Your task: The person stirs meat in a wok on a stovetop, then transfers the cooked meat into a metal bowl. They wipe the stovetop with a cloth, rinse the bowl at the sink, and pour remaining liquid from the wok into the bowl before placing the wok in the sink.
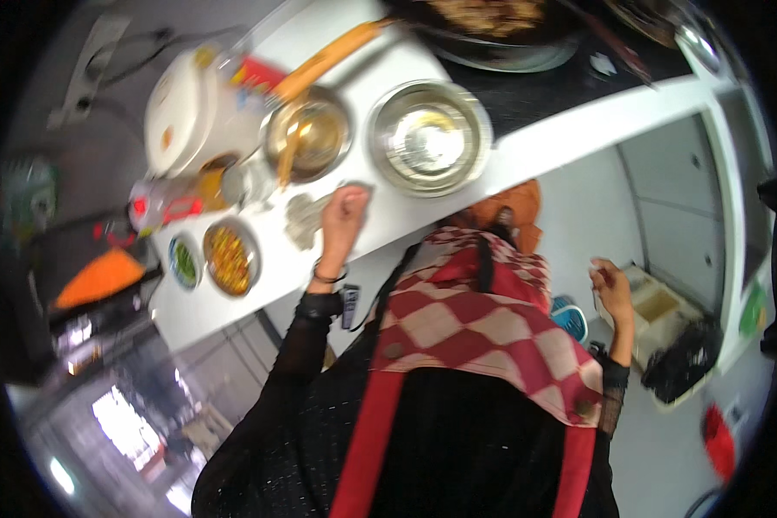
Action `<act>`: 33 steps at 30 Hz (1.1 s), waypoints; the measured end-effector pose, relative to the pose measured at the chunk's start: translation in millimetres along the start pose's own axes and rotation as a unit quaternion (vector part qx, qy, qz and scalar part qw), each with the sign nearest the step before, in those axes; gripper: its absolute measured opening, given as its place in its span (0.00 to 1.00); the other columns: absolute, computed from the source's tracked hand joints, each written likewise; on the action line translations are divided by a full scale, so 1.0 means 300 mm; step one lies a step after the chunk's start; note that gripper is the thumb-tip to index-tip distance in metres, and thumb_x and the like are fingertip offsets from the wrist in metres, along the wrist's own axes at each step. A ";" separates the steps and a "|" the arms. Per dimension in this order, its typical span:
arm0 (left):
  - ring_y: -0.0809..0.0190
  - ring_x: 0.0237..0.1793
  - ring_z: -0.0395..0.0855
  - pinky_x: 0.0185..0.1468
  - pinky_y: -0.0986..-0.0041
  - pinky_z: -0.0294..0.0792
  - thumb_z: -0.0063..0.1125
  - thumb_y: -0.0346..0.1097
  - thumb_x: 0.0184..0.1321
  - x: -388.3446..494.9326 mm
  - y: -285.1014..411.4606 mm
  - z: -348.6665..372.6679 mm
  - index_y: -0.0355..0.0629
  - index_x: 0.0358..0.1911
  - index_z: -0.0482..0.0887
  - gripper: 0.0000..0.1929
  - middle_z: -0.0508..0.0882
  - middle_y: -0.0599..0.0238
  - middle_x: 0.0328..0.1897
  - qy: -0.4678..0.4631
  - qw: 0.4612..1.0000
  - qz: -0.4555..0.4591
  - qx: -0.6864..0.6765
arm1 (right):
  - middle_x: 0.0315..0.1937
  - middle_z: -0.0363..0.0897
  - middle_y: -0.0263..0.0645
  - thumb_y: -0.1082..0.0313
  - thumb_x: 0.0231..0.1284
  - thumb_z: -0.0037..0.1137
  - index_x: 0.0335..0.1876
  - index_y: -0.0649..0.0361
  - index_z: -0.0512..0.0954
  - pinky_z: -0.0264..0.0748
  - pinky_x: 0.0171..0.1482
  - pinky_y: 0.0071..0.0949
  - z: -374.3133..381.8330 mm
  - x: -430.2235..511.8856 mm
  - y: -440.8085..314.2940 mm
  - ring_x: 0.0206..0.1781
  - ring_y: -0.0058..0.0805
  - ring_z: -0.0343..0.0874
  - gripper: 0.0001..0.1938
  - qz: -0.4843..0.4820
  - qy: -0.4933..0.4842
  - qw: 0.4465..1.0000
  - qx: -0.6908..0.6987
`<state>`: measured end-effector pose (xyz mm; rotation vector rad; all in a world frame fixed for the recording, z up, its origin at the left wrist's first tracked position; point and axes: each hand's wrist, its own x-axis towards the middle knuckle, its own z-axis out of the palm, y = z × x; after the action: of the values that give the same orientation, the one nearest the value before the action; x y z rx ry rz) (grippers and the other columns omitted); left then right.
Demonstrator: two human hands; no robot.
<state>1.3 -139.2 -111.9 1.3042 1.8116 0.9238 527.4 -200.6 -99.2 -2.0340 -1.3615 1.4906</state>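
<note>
My left hand [345, 217] is over the white counter, its fingers curled, beside a crumpled greyish cloth [303, 221]; blur hides whether it touches the cloth. A steel basin [430, 139] stands to its upper right. Above the cloth is a metal bowl [311, 139] with a wooden utensil [289, 155] in it. A wooden rolling pin or handle [327, 58] crosses over the bowl's rim. My right hand [612, 288] hangs in the air right of the checked apron [472, 317], fingers loosely bent, with nothing visible in it.
A white rice cooker [188, 113], a clear bottle [175, 201] and a glass jar [249, 184] stand at the back. A bowl of yellow-red food [230, 256] and a dish of chopped greens [183, 261] sit left. A pan with food [492, 19] is on the dark hob.
</note>
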 end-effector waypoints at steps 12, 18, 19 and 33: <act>0.43 0.57 0.67 0.60 0.57 0.61 0.63 0.34 0.49 -0.128 -0.131 -0.197 0.46 0.56 0.75 0.26 0.68 0.46 0.61 0.163 0.916 0.036 0.364 | 0.24 0.76 0.40 0.67 0.58 0.57 0.47 0.63 0.76 0.71 0.30 0.25 0.034 0.155 -0.302 0.23 0.23 0.74 0.13 -0.113 -0.042 0.979 -0.163; 0.53 0.45 0.76 0.49 0.69 0.69 0.62 0.27 0.50 -0.103 -0.136 -0.247 0.40 0.46 0.78 0.17 0.77 0.55 0.44 0.101 0.962 0.041 0.251 | 0.30 0.79 0.43 0.65 0.57 0.57 0.48 0.60 0.76 0.73 0.36 0.28 0.019 0.117 -0.461 0.28 0.30 0.77 0.15 -0.094 -0.051 0.974 -0.197; 0.57 0.43 0.78 0.47 0.71 0.70 0.61 0.26 0.51 -0.113 -0.114 -0.246 0.39 0.46 0.78 0.16 0.78 0.57 0.43 0.077 0.970 0.014 0.229 | 0.31 0.80 0.44 0.65 0.57 0.57 0.48 0.60 0.76 0.74 0.36 0.28 0.026 0.107 -0.491 0.29 0.31 0.78 0.15 -0.105 -0.066 0.975 -0.183; 0.70 0.44 0.75 0.49 0.79 0.67 0.61 0.32 0.56 -0.035 0.507 0.396 0.37 0.51 0.75 0.19 0.80 0.64 0.44 -0.349 0.932 0.095 -0.018 | 0.51 0.73 0.53 0.49 0.52 0.62 0.64 0.63 0.62 0.73 0.48 0.31 0.022 0.097 -0.592 0.46 0.40 0.78 0.37 -0.277 -0.225 0.933 -0.046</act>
<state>174.9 -96.7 -38.3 1.5503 1.1237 0.4809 430.1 -87.0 1.1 -1.2051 -1.9976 1.6804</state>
